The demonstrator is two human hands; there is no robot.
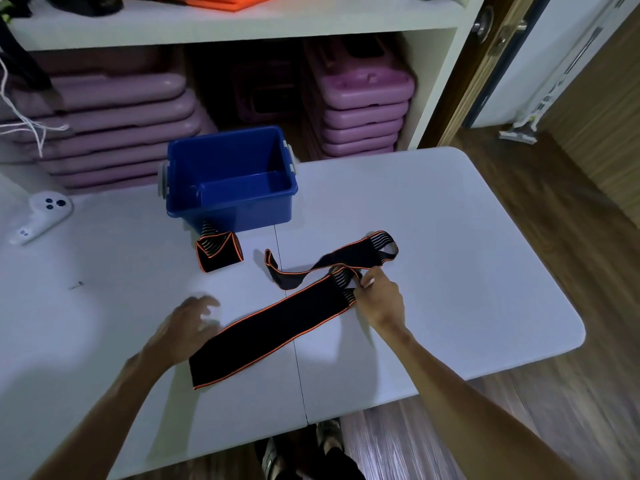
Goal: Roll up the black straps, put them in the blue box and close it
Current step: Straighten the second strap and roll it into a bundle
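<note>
Risk I see: my right hand (379,299) pinches the flat orange-edged black elastic strap (273,332) at its far end; left hand (188,325) hovers open, so rolling may skew it.

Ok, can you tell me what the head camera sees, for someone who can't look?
The right hand pinches one end of a flat black strap on a white table; the left hand hovers open. A rolled strap sits before the empty blue box.
</note>
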